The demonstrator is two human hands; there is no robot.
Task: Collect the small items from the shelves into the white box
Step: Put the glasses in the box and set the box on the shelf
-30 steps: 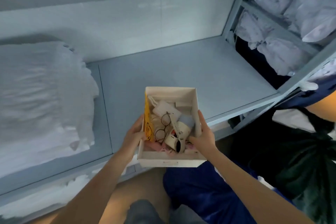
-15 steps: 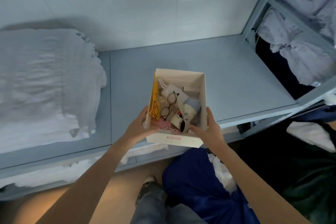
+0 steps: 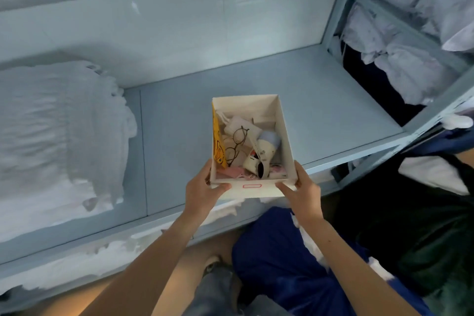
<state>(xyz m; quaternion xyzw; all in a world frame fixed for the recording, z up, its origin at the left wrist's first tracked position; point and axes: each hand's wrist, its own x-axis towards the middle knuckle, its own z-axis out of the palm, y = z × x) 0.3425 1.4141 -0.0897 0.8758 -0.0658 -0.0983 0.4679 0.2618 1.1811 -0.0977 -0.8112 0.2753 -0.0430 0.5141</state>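
You hold the white box (image 3: 283,136) by its near corners. Left hand (image 3: 201,191) curls round the front-left corner, thumb on the front wall. Right hand (image 3: 304,191) mirrors it front-right. Neither holds anything else. The two-corner grip likely keeps the box level so the load stays in.

The box is over the front edge of the grey shelf (image 3: 320,110), right of the folded white linen (image 3: 59,123). Can't tell if its base touches.

Inside:
- glasses (image 3: 237,141)
- yellow packet (image 3: 218,141), upright against the left wall
- cream strap gadget (image 3: 261,156)

It's well filled, so collecting looks nearly done.
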